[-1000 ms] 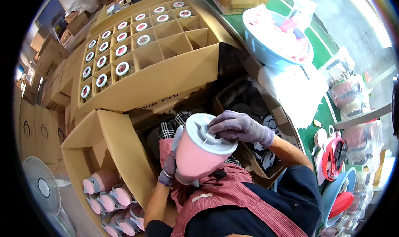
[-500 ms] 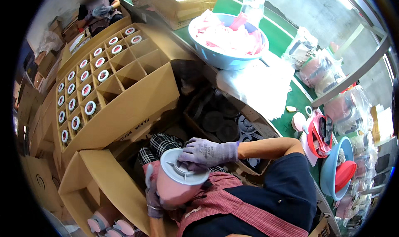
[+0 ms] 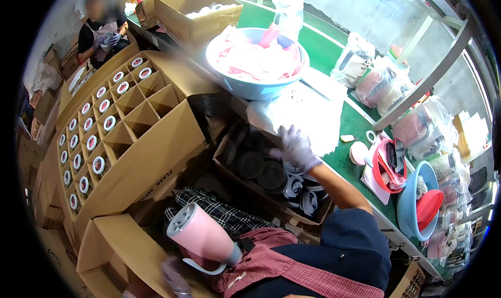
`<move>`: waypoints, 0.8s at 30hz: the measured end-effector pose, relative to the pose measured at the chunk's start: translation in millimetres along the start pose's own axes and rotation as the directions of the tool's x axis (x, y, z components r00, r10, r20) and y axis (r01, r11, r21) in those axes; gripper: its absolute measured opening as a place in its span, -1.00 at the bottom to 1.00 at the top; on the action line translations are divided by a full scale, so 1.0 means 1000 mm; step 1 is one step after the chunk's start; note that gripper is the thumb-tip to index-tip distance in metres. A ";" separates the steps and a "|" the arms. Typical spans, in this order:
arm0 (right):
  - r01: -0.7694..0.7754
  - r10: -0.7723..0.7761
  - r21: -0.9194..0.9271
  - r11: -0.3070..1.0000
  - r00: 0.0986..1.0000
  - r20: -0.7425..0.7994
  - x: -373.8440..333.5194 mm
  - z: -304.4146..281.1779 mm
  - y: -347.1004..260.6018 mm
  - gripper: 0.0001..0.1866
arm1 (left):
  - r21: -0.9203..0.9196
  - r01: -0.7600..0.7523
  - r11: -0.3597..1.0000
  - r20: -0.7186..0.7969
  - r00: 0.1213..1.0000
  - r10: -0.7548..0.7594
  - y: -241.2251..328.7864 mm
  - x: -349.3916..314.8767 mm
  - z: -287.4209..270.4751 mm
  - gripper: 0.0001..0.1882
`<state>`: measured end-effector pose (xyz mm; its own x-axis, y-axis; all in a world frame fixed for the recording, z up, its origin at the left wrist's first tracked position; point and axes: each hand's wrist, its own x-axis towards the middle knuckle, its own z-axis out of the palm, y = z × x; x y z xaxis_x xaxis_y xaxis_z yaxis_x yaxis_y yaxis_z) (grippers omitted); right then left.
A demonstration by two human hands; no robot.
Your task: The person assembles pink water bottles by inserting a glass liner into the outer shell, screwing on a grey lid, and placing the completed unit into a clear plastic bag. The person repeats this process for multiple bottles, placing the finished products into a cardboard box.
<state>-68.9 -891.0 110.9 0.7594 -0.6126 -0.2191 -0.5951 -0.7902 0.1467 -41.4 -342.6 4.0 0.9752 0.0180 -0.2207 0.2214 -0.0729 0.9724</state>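
A pink tumbler (image 3: 206, 235) with a pale grey lid and a curved handle lies tilted on my lap, against the red checked apron (image 3: 261, 256). Neither hand holds it. My right hand (image 3: 296, 146), in a grey glove, reaches out to the bench edge, fingers extended over a stack of white sheets (image 3: 329, 112). Below that arm sits a carton of dark and grey lids (image 3: 271, 175). My left hand (image 3: 175, 277), also gloved, is smeared by motion beside the tumbler's handle, at the open cardboard box (image 3: 125, 240); its fingers cannot be made out.
A divided carton (image 3: 151, 149) at left holds several round-topped items. On the green bench stand a blue bowl of pink pieces (image 3: 255, 86), a red basket (image 3: 383, 167), another blue bowl (image 3: 412, 209) and bagged tumblers (image 3: 417, 123). A co-worker (image 3: 102, 34) sits at far left.
Both hands have left the tumbler, which now leans on my lap. My right hand went from its lid to the white sheets; my left moved down toward the open box. The view shifted.
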 end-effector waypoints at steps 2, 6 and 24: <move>0.236 -0.249 -0.085 0.968 0.941 -0.227 -0.032 0.017 -0.013 -0.25 | -0.033 -0.068 0.997 -0.038 0.997 0.067 0.021 0.038 -0.003 -0.56; 0.331 -0.226 0.364 0.871 0.926 -0.301 -0.025 0.015 -0.004 -0.52 | 0.128 -0.312 0.942 0.041 0.950 0.309 0.078 0.087 0.034 -0.57; 0.507 0.062 0.504 0.700 0.659 -0.749 0.066 0.039 0.041 -0.77 | 0.099 -0.480 0.871 0.563 0.749 0.349 0.139 0.107 0.172 -0.76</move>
<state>-53.1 -962.9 64.7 0.6608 -0.4671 0.5875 -0.1639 -0.8537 -0.4944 93.7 -522.6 102.2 0.8085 -0.5735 0.1317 -0.2754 -0.1710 0.9460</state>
